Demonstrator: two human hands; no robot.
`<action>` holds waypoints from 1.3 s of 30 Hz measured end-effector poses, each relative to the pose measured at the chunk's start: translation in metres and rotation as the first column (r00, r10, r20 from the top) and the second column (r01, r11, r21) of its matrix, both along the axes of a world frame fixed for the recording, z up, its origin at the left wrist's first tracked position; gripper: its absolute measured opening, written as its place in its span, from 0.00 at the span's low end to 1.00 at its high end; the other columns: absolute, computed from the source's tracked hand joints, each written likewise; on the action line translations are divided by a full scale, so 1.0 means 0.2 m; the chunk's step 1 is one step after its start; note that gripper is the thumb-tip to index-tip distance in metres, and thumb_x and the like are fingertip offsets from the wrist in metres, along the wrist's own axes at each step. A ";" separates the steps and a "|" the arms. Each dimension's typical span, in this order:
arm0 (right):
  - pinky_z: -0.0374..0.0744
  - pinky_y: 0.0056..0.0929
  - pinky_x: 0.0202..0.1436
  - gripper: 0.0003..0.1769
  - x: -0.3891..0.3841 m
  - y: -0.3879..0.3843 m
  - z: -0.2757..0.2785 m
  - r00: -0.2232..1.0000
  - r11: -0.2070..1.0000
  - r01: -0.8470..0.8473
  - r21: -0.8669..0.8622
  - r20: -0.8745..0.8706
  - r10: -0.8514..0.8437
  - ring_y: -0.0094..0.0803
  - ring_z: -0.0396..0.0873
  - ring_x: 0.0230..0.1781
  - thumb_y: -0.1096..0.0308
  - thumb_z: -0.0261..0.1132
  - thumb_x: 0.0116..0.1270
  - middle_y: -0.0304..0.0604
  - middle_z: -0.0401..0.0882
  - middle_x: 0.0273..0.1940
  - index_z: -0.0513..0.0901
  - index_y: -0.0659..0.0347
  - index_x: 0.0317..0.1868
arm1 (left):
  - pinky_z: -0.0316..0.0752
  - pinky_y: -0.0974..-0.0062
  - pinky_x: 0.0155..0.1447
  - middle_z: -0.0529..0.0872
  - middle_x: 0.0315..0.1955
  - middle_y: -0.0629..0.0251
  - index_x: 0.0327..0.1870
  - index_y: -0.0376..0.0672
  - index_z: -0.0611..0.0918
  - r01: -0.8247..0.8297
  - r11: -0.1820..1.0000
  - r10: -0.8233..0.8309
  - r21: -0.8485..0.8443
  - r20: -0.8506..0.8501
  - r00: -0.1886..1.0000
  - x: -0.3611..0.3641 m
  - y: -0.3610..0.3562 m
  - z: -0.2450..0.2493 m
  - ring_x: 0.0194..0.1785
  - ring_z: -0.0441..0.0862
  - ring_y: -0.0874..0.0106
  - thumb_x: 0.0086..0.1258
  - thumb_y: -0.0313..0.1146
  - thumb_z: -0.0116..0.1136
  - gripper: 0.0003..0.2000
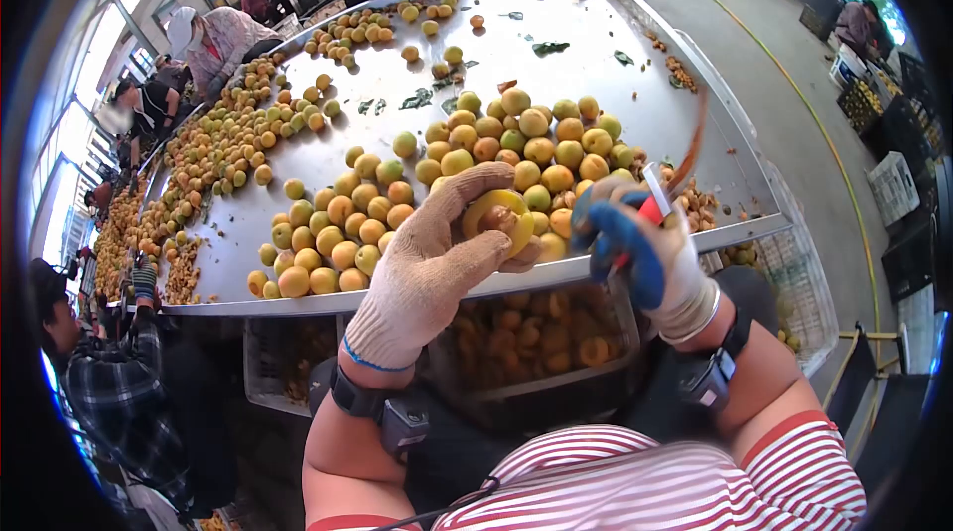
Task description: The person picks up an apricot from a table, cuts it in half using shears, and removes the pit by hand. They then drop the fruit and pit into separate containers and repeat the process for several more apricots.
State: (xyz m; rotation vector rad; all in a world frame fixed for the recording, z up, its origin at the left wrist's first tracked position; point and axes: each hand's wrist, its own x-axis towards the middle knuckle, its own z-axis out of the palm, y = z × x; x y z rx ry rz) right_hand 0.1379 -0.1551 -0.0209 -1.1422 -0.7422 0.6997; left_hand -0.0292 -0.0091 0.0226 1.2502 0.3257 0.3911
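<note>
My left hand (437, 253), in a beige and white knit glove, is closed around a cut apricot (499, 218). The fruit's yellow flesh faces up, with the brown pit showing in its middle. My right hand (640, 253), in a blue-coated white glove, is blurred by motion and closed on a small knife (653, 203) with a red handle. Its pale short blade points up, apart from the fruit. Beyond both hands, a pile of whole apricots (539, 151) lies on the metal table (635, 25).
Below the table edge, a dark crate (526, 392) holds cut apricots. Loose pits (700, 208) lie at the right rim. A brown blurred streak (693, 146) hangs above them. Other people (213, 45) stand along the left side and far end. White crates (893, 184) stand on the right.
</note>
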 end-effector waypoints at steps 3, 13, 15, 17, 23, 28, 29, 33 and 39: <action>0.74 0.20 0.25 0.23 0.06 0.01 0.13 0.996 0.997 -0.038 0.061 0.085 0.032 0.26 0.78 0.30 0.63 0.55 0.79 0.46 0.77 0.36 0.72 0.62 0.22 | 0.81 0.63 0.68 0.77 0.53 0.61 0.71 0.33 0.69 0.087 0.996 -0.087 -0.020 -0.015 0.996 0.01 0.01 -0.04 0.55 0.83 0.69 0.74 0.22 0.55 0.24; 0.70 0.21 0.17 0.24 0.03 0.08 0.41 0.982 0.865 -0.061 0.498 -0.124 0.140 0.27 0.71 0.19 0.55 0.53 0.83 0.43 0.70 0.27 0.74 0.64 0.30 | 0.83 0.69 0.61 0.77 0.58 0.57 0.77 0.34 0.61 0.235 0.966 -0.233 -0.107 0.029 0.972 0.02 -0.05 0.02 0.52 0.86 0.68 0.79 0.25 0.53 0.28; 0.68 0.18 0.17 0.25 0.00 0.07 0.41 0.997 0.835 -0.072 0.545 0.050 0.053 0.25 0.70 0.18 0.55 0.51 0.84 0.43 0.70 0.27 0.74 0.63 0.30 | 0.81 0.70 0.62 0.75 0.56 0.62 0.78 0.35 0.61 0.293 0.955 -0.291 -0.056 0.042 0.956 0.02 -0.05 0.02 0.54 0.83 0.72 0.78 0.24 0.52 0.28; 0.68 0.20 0.18 0.25 0.00 0.04 0.41 0.992 0.851 -0.126 0.510 0.069 0.106 0.25 0.68 0.18 0.54 0.51 0.84 0.42 0.69 0.27 0.70 0.60 0.27 | 0.80 0.70 0.64 0.74 0.54 0.63 0.78 0.35 0.62 0.295 0.950 -0.293 -0.104 0.036 0.956 0.03 -0.09 0.05 0.57 0.80 0.74 0.78 0.23 0.53 0.28; 0.68 0.25 0.19 0.27 0.04 0.00 0.38 0.976 0.902 -0.216 0.374 0.072 0.204 0.27 0.67 0.17 0.54 0.56 0.81 0.39 0.69 0.24 0.68 0.56 0.22 | 0.78 0.71 0.66 0.75 0.60 0.62 0.77 0.35 0.63 0.300 0.953 -0.302 -0.041 -0.043 0.952 0.06 -0.10 0.11 0.60 0.76 0.76 0.78 0.23 0.53 0.28; 0.70 0.25 0.19 0.24 0.07 0.03 0.34 0.974 0.898 -0.216 0.384 0.023 0.225 0.27 0.67 0.17 0.56 0.57 0.81 0.39 0.69 0.24 0.70 0.58 0.24 | 0.77 0.74 0.66 0.75 0.62 0.60 0.77 0.35 0.63 0.322 0.939 -0.318 0.123 -0.053 0.947 0.10 -0.09 0.07 0.59 0.75 0.77 0.78 0.23 0.53 0.27; 0.69 0.25 0.19 0.24 0.08 0.04 0.32 0.974 0.902 -0.211 0.378 0.006 0.226 0.26 0.67 0.16 0.57 0.57 0.81 0.39 0.69 0.23 0.69 0.58 0.24 | 0.77 0.75 0.66 0.75 0.62 0.60 0.76 0.35 0.64 0.301 0.948 -0.293 0.101 -0.084 0.952 0.10 -0.10 0.07 0.58 0.75 0.77 0.78 0.22 0.53 0.27; 0.67 0.24 0.20 0.24 0.07 0.06 0.27 0.983 0.938 -0.131 0.322 -0.080 0.164 0.26 0.65 0.16 0.56 0.57 0.80 0.39 0.68 0.23 0.69 0.58 0.24 | 0.77 0.76 0.63 0.77 0.59 0.59 0.75 0.35 0.67 0.244 0.950 -0.227 0.196 -0.105 0.968 0.11 -0.10 0.00 0.55 0.77 0.76 0.76 0.21 0.52 0.26; 0.64 0.24 0.21 0.26 0.08 0.08 0.23 0.990 0.948 -0.121 0.296 -0.034 0.137 0.25 0.64 0.15 0.52 0.55 0.81 0.37 0.65 0.19 0.68 0.57 0.24 | 0.78 0.74 0.60 0.80 0.53 0.53 0.74 0.38 0.69 0.181 0.891 -0.150 0.415 -0.108 0.983 0.13 -0.09 -0.05 0.51 0.83 0.69 0.74 0.21 0.52 0.26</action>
